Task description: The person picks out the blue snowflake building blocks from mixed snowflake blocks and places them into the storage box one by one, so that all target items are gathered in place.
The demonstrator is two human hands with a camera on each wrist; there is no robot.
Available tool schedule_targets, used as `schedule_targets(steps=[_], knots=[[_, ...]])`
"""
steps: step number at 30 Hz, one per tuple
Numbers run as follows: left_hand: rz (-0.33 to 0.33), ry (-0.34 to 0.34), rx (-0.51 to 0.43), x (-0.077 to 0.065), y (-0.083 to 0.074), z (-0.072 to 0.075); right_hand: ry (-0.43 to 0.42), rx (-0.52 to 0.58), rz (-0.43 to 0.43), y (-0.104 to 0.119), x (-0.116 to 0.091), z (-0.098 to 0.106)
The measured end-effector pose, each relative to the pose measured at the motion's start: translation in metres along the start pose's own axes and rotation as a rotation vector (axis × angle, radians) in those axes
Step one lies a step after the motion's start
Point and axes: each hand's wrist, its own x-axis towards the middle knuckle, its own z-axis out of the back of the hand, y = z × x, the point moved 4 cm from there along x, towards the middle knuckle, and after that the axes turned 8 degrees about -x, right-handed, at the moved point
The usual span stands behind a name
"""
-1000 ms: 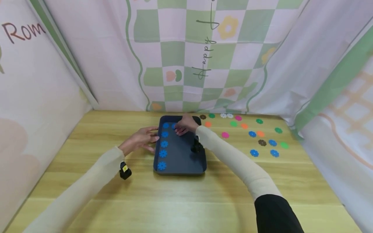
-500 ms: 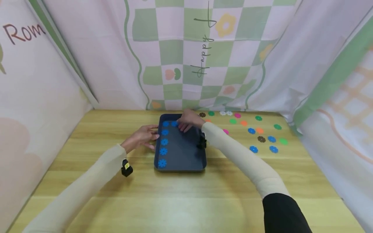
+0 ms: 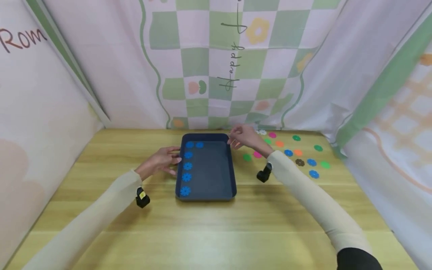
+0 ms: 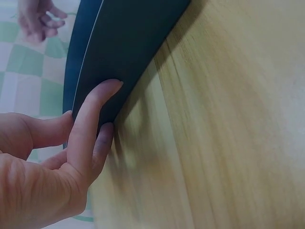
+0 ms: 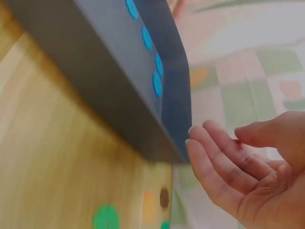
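A dark grey rectangular tray (image 3: pixel 210 174) lies on the wooden table. Along its left side runs a column of blue flower-shaped discs (image 3: pixel 187 166), and one more blue disc (image 3: pixel 200 145) sits beside the top of that column. My left hand (image 3: pixel 163 161) is at the tray's left wall; in the left wrist view its fingertips (image 4: pixel 109 86) touch the outer wall and the thumb is by the rim. My right hand (image 3: pixel 248 137) hovers by the tray's far right corner, fingers loosely bent. Nothing shows between its fingers in the right wrist view.
Loose flower discs in several colours lie on the table right of the tray, among them a blue disc (image 3: pixel 314 174), a brown disc (image 3: pixel 300 162) and a green disc (image 3: pixel 247 157). A patterned curtain (image 3: pixel 226 75) hangs behind the table's far edge.
My right hand has left the second blue disc in the tray's far row and moved right, out past the tray's right rim. My left hand stays at the left wall.
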Motion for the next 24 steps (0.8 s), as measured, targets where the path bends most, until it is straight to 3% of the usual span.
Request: schedule_targets(steps=[8, 13, 19, 24], knots=[[0.001, 0.003, -0.008, 0.000, 0.003, 0.001, -0.094, 0.020, -0.035, -0.039, -0.021, 0.046], [-0.007, -0.001, -0.008, 0.000, 0.002, 0.002, -0.123, -0.036, -0.045, -0.063, -0.036, 0.069], [-0.004, 0.003, -0.014, 0.001, 0.003, 0.003, -0.126, -0.103, -0.098, -0.093, -0.056, 0.080], [-0.001, -0.002, -0.019, 0.000, 0.004, 0.003, -0.099, -0.164, -0.093, -0.105, -0.071, 0.084]])
